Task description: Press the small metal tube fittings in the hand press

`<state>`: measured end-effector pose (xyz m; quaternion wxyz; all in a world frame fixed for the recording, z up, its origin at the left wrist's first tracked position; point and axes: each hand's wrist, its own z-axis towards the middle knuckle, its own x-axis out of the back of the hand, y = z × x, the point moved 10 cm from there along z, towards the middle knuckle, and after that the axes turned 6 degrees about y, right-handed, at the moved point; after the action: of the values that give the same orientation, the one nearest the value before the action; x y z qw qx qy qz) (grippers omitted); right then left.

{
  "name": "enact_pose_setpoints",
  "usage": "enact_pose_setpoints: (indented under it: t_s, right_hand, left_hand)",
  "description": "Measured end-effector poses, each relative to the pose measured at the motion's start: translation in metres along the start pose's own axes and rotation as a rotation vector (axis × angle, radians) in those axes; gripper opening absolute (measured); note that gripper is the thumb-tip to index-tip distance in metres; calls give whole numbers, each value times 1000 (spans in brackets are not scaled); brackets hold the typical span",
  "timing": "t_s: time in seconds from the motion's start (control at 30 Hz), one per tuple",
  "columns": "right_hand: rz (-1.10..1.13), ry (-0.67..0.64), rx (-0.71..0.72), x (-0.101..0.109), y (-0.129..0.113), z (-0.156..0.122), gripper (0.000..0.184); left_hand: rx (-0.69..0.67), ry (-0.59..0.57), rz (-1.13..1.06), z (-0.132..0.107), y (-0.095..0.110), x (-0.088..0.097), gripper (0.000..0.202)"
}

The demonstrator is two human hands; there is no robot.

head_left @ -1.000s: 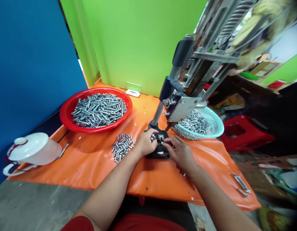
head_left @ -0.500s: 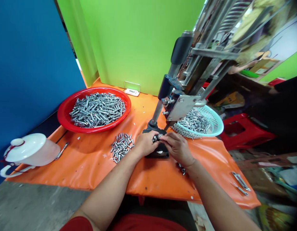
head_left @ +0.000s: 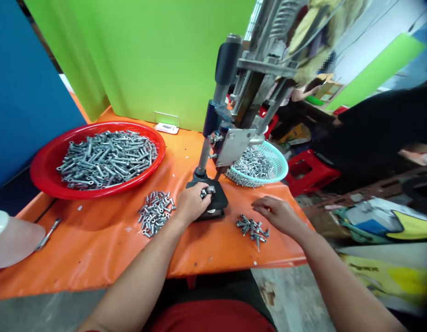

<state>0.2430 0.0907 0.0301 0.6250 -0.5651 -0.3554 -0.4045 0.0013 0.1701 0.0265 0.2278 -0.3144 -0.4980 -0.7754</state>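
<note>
My left hand point(head_left: 193, 203) rests at the black base point(head_left: 218, 197) of an upright press point(head_left: 230, 138), its fingers closed around small shiny metal fittings point(head_left: 208, 191) whose exact shape is partly hidden. On the right, my right hand point(head_left: 278, 214) hovers over the orange tabletop with thumb and fingers slightly apart, and nothing shows in it. Just left of and below that hand lies a small heap of assembled metal fittings point(head_left: 253, 229). Close to my left forearm is a pile of short metal tubes point(head_left: 157, 213).
A red basin point(head_left: 38, 170) full of long metal pieces stands at the left. Behind the press sits a pale blue basket point(head_left: 280, 161) of metal parts. A white pot point(head_left: 15, 240), a small white device point(head_left: 166, 128) and a red stool point(head_left: 303, 173) are around. People sit farther back.
My right hand has left the press base and moved right, beyond the small heap. My left hand has stayed at the base. The view has shifted to the right.
</note>
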Motion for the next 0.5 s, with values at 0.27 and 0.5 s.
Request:
enact_pose_setpoints:
  t_s: [0.27, 0.5]
  right_hand:
    - [-142, -173, -61, -12, 45, -72, 38]
    - [-67, -39, 50, -16, 25, -74, 33]
  left_hand:
    - [-5, 13, 23, 0, 0, -2, 27]
    - [-6, 10, 27, 0, 0, -1, 28]
